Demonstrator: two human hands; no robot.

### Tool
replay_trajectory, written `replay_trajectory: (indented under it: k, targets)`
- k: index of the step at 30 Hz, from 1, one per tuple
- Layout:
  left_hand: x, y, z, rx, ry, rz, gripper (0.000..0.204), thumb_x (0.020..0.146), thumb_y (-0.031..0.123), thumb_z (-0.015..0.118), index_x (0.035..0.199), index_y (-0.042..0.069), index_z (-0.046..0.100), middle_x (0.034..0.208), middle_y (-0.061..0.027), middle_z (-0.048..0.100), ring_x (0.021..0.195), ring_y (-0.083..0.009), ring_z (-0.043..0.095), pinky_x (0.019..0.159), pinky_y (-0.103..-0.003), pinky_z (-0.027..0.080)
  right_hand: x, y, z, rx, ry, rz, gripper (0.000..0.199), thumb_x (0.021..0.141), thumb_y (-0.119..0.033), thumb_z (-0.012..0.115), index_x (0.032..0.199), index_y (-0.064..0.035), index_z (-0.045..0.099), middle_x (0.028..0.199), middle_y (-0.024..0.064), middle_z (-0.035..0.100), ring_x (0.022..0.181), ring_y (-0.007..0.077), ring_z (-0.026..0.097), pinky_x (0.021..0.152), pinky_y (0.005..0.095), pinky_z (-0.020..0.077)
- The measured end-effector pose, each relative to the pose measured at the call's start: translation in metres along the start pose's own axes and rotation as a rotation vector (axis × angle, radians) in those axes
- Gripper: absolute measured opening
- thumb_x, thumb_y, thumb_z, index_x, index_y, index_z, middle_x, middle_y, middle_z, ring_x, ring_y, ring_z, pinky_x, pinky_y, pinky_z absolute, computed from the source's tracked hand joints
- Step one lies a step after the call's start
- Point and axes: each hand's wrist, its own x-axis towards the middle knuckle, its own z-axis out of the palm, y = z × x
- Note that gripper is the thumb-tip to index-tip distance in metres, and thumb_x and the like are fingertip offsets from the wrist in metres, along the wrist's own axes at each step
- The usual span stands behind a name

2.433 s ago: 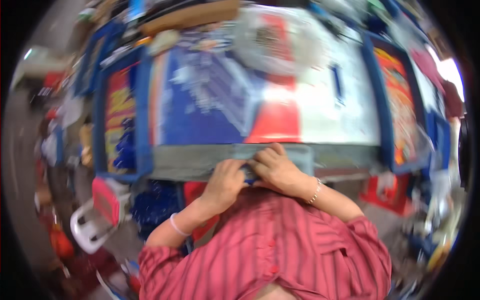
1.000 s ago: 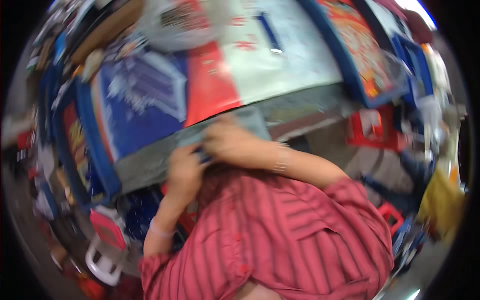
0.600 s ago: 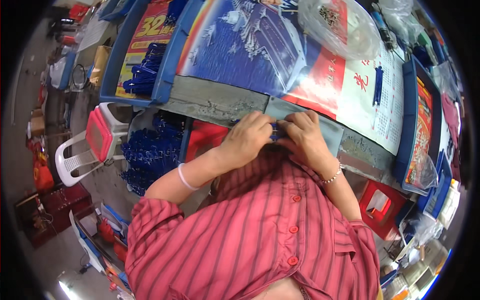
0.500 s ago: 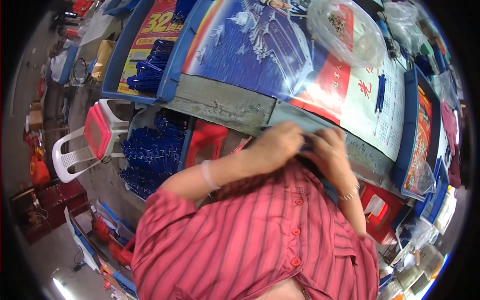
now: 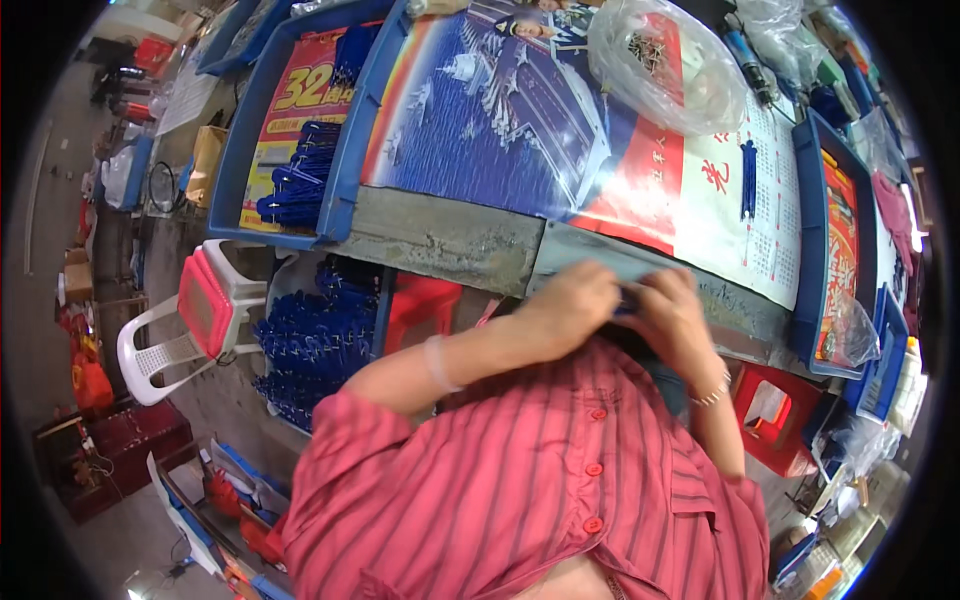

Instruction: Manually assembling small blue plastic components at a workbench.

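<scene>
Both of my hands are together at the near edge of the table, in front of my striped shirt. My left hand (image 5: 572,308) is closed, its fingers pinched at one side of a small dark blue piece (image 5: 628,299). From the other side my right hand (image 5: 672,308) closes on the same piece with bent fingers. Most of that piece is hidden by the fingers, so its kind cannot be made out. Beyond the hands, a few slim blue pieces (image 5: 748,180) lie side by side on the calendar sheet (image 5: 725,235).
A blue tray (image 5: 340,190) at the left holds a pile of slim blue pieces (image 5: 300,180). More fill a bin (image 5: 385,300) below it. A clear plastic bag (image 5: 705,95) with small metal parts lies at the back. Another blue tray (image 5: 812,240) stands right. Red stools flank me.
The whole view has shifted a little, with the table sitting lower at the left. My hands stay together at the table edge, their fingers slightly moved around the blue piece.
</scene>
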Motion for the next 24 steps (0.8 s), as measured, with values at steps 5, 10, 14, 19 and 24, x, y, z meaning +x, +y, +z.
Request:
replay_trajectory:
  k: [5, 10, 14, 19, 24]
  targets:
    - [0.029, 0.006, 0.02, 0.007, -0.069, 0.113, 0.014, 0.072, 0.011, 0.06, 0.077, 0.001, 0.052, 0.085, -0.0146, 0.053, 0.084, -0.031, 0.052, 0.076, -0.039, 0.044, -0.026, 0.012, -0.011, -0.102, 0.01, 0.112, 0.034, 0.064, -0.016, 0.073, 0.095, -0.0062, 0.064, 0.086, 0.0074, 0.054, 0.084, 0.0272, 0.051, 0.08, 0.0375, 0.0399]
    - [-0.023, -0.02, -0.056, 0.085, -0.072, -0.15, 0.022, 0.07, 0.009, 0.067, 0.087, 0.001, 0.056, 0.093, -0.0145, 0.058, 0.088, -0.033, 0.055, 0.076, -0.041, 0.046, 0.046, -0.014, 0.032, 0.077, -0.014, -0.156, 0.03, 0.068, -0.018, 0.07, 0.092, -0.0039, 0.061, 0.083, 0.0079, 0.052, 0.082, 0.0248, 0.05, 0.08, 0.0372, 0.0388]
    - [0.004, -0.011, -0.002, 0.018, -0.051, -0.014, 0.017, 0.07, 0.007, 0.064, 0.081, 0.001, 0.053, 0.087, -0.0145, 0.056, 0.083, -0.0322, 0.054, 0.074, -0.04, 0.045, 0.002, 0.009, 0.005, -0.01, 0.004, -0.02, 0.03, 0.067, -0.019, 0.071, 0.093, -0.0049, 0.063, 0.081, 0.0071, 0.052, 0.082, 0.0248, 0.051, 0.08, 0.0381, 0.0385]
    - [0.038, 0.001, 0.023, -0.113, 0.001, 0.125, 0.013, 0.071, 0.009, 0.06, 0.075, 0.003, 0.051, 0.08, -0.0133, 0.053, 0.079, -0.0305, 0.052, 0.071, -0.038, 0.044, -0.028, 0.017, -0.017, -0.055, 0.033, 0.123, 0.037, 0.064, -0.014, 0.073, 0.098, -0.0048, 0.063, 0.084, 0.0076, 0.054, 0.084, 0.0259, 0.051, 0.081, 0.0391, 0.0392]
    - [-0.018, -0.029, -0.058, 0.052, -0.033, -0.109, 0.017, 0.07, 0.01, 0.066, 0.079, 0.002, 0.054, 0.083, -0.013, 0.054, 0.082, -0.0312, 0.053, 0.072, -0.038, 0.045, 0.048, -0.01, 0.031, 0.089, -0.006, -0.119, 0.032, 0.064, -0.016, 0.072, 0.092, -0.0053, 0.061, 0.084, 0.0074, 0.053, 0.082, 0.026, 0.051, 0.082, 0.0384, 0.0391]
